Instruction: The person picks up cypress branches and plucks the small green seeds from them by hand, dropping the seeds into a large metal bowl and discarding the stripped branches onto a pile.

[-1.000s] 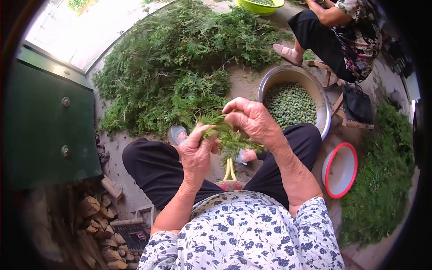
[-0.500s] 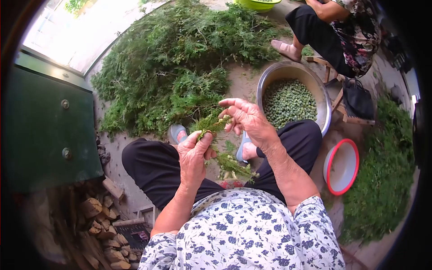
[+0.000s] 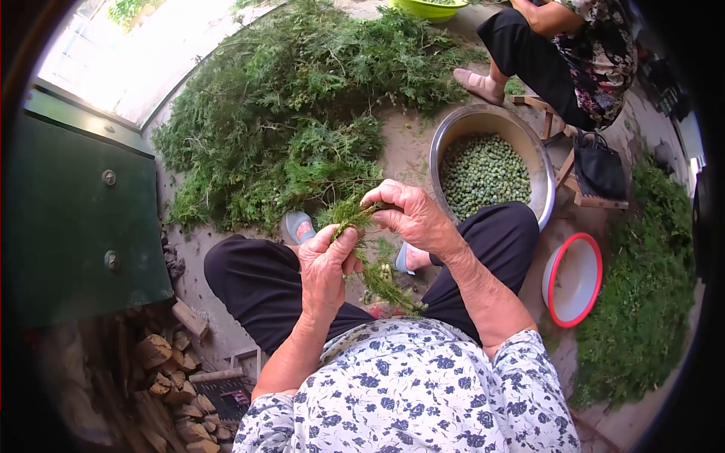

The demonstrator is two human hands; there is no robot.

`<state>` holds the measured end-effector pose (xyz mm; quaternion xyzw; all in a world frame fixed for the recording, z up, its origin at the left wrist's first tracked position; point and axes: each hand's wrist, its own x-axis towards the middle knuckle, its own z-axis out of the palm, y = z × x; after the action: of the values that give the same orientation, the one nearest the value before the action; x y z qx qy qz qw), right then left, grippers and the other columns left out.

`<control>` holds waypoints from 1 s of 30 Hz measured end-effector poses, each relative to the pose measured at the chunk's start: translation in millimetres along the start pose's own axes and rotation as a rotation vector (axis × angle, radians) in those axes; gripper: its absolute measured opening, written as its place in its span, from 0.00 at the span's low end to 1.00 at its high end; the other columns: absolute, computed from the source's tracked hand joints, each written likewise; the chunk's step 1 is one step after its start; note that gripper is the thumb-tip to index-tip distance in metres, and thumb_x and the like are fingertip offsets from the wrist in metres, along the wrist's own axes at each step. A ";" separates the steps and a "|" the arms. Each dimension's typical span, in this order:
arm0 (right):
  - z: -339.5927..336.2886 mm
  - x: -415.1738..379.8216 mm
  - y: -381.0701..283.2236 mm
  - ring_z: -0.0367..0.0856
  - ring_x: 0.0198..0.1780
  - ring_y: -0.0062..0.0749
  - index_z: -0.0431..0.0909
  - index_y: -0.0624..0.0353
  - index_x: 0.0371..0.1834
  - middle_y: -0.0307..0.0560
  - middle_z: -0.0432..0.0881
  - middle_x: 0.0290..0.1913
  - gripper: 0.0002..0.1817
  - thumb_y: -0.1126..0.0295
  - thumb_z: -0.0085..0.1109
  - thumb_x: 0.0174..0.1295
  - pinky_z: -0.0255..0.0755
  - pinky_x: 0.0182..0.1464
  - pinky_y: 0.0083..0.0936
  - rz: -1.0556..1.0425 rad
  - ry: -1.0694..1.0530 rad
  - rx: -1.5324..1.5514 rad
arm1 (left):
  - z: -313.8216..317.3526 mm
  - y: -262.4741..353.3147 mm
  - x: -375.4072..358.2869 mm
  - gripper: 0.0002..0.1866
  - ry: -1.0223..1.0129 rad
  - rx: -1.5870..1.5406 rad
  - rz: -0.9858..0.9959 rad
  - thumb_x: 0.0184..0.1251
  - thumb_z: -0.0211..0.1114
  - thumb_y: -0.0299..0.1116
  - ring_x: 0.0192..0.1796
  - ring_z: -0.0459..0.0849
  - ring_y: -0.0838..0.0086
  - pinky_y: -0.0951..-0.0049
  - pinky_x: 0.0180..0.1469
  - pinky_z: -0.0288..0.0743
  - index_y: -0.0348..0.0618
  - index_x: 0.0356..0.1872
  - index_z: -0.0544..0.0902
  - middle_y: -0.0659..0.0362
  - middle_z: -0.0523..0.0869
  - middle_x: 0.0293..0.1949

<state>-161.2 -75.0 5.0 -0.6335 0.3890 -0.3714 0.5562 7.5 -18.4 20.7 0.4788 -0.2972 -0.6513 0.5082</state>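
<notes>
My left hand (image 3: 326, 264) is closed round a green evergreen sprig (image 3: 349, 214), thumb on top. Part of the same greenery hangs below the fist, over my lap. At the sprig's upper right side, my right hand (image 3: 414, 217) bends its thumb and forefinger in a pinch on the foliage. Whether a small green cone is between those fingertips is hidden. Right of my hands, past my knee, stands a wide metal basin (image 3: 545, 198) holding many small green cones (image 3: 483, 172).
A big heap of evergreen branches (image 3: 272, 113) lies ahead, and more greenery (image 3: 638, 317) at right. A red-rimmed white basin (image 3: 572, 279) stands near my right knee. Another person (image 3: 559, 60) sits beyond the metal basin. Split firewood (image 3: 177, 377) is stacked at lower left by a green metal panel (image 3: 83, 219).
My right hand has moved down and slightly left, its raised fingers curling into a pinch at the sprig. The hanging greenery has shifted a little left and down. My left hand stays nearly still.
</notes>
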 end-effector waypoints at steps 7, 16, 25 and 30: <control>-0.3 -5.2 4.4 0.77 0.32 0.25 0.80 0.62 0.40 0.41 0.78 0.30 0.11 0.79 0.61 0.53 0.71 0.36 0.21 -0.230 0.128 -0.205 | 0.1 0.2 -1.5 0.09 -0.009 -0.040 -0.002 0.64 0.62 0.32 0.17 0.63 0.86 0.81 0.22 0.64 0.35 0.35 0.81 0.66 0.76 0.22; -10.6 -15.2 -0.5 0.79 0.33 0.24 0.82 0.63 0.38 0.45 0.82 0.32 0.11 0.76 0.67 0.50 0.73 0.37 0.21 -0.078 0.141 -0.151 | -0.1 -1.6 -3.8 0.09 -0.013 -0.018 -0.051 0.62 0.64 0.32 0.16 0.62 0.85 0.79 0.21 0.63 0.35 0.35 0.81 0.64 0.80 0.25; -17.2 -23.5 7.7 0.78 0.27 0.18 0.80 0.64 0.35 0.42 0.82 0.31 0.08 0.68 0.59 0.62 0.72 0.28 0.15 0.302 0.146 0.433 | 0.4 -0.3 -3.5 0.09 0.012 -0.040 -0.069 0.62 0.64 0.32 0.15 0.61 0.85 0.79 0.21 0.64 0.34 0.34 0.82 0.63 0.80 0.25; -8.0 -20.9 24.0 0.78 0.31 0.21 0.74 0.65 0.45 0.43 0.79 0.34 0.11 0.67 0.52 0.67 0.71 0.28 0.16 0.253 0.218 0.925 | 1.6 1.6 -3.7 0.10 -0.004 -0.034 -0.071 0.63 0.63 0.32 0.14 0.61 0.85 0.79 0.20 0.64 0.32 0.34 0.81 0.64 0.78 0.23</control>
<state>-179.2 -61.3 -18.8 -0.2254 0.3133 -0.4987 0.7761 6.7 -15.5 23.9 0.4791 -0.2702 -0.6748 0.4920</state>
